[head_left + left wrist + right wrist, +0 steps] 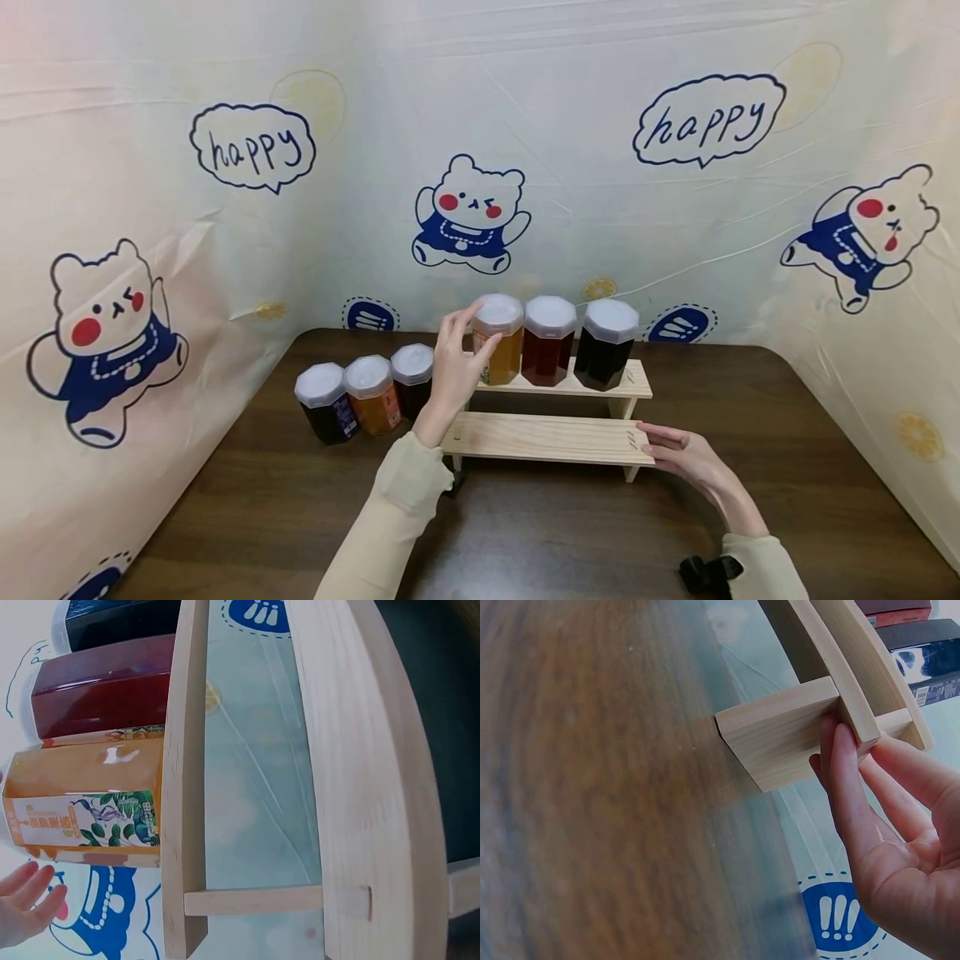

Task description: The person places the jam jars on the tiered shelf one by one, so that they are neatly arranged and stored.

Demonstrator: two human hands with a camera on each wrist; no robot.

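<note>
- From where I'm standing, a two-tier wooden rack (570, 442) is sitting in the middle of the brown table (525, 533), with six lidded jars on it or beside it.
- Three are standing upright in a row on the upper board (638, 379): an amber jar (504, 358), a red jar (546, 360) and a blackish jar (602, 362).
- Three more are standing on the table to the left of the rack, close together: a dark labelled jar (330, 421), an orange jar (377, 412) and a second dark jar (415, 396).
- The person's left hand (453, 367) is reaching to the amber jar, fingers and thumb spreading apart around it near the lid — whether any fingertip is touching, I can't tell.
- The right hand (686, 458) is pinching the right end of the lower board (495, 429) — steadying the rack, I'm guessing.
- The two hands are working well apart.
- I'm judging the loading about half done: three jars are resting on the rack, the amber one's base apparently meeting the upper board, and three are remaining off it.
</note>
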